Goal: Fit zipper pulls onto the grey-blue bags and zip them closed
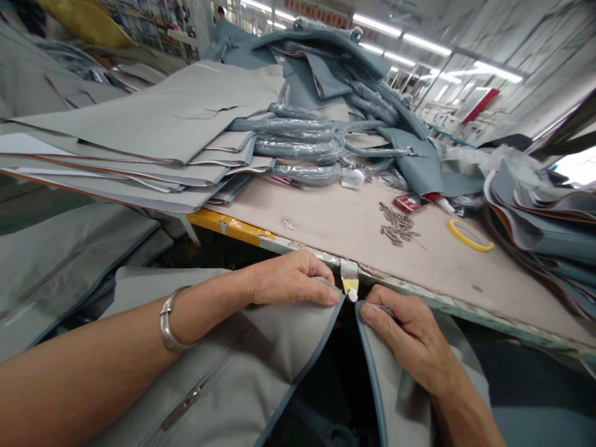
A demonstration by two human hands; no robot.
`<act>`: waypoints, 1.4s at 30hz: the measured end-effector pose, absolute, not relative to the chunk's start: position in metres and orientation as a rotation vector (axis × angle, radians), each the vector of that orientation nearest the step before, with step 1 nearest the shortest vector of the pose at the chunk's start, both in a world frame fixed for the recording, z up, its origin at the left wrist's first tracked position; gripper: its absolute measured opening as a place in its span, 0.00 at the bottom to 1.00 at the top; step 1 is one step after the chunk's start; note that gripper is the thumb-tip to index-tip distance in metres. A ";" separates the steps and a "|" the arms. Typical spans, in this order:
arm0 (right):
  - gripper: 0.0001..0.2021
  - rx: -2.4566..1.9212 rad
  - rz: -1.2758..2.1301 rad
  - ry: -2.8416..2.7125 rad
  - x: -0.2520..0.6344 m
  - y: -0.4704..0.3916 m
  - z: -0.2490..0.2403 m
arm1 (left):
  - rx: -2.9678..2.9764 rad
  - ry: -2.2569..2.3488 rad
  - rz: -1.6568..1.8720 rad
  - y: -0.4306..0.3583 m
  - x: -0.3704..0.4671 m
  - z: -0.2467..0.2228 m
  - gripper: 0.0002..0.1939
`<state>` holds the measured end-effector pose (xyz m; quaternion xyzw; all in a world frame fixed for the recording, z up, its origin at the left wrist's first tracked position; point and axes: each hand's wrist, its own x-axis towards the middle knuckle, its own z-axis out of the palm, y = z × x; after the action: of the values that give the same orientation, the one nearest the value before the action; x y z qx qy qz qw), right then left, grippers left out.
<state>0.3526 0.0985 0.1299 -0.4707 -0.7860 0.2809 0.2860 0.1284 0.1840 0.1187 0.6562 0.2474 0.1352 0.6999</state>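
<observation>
My left hand (298, 279) pinches the upper corner of a grey fabric panel (274, 347) with blue-grey edging and a zipper. Across a narrow gap, my right hand (400, 323) grips the top edge of another grey fabric part (395, 385) with the same edging. Between my hands, a small white-tipped piece with yellow on it (352, 290) is fixed at the table's front edge. Both hands are closed on the fabric, just below that edge. Whether the two fabric parts belong to one piece is hidden.
The table (302, 214) holds stacked grey panels (153, 118), plastic-wrapped handles (298, 146), small metal pieces (398, 225), a red box (410, 203) and a yellow tape roll (470, 236). Folded blue-grey pieces (544, 223) lie at the right.
</observation>
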 end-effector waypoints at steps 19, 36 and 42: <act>0.18 -1.252 0.789 -2.051 0.350 0.101 0.132 | 1.411 0.565 0.343 0.181 0.139 0.120 0.12; 0.18 -1.306 0.933 -1.963 0.356 0.107 0.136 | 1.404 0.578 0.353 0.180 0.139 0.123 0.12; 0.20 -1.321 1.029 -2.015 0.361 0.112 0.132 | 1.423 0.564 0.351 0.181 0.139 0.121 0.12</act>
<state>0.3609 0.1121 0.1321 -0.4871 -0.7431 0.3796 0.2580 0.1393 0.1810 0.1208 0.6407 0.2540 0.1579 0.7072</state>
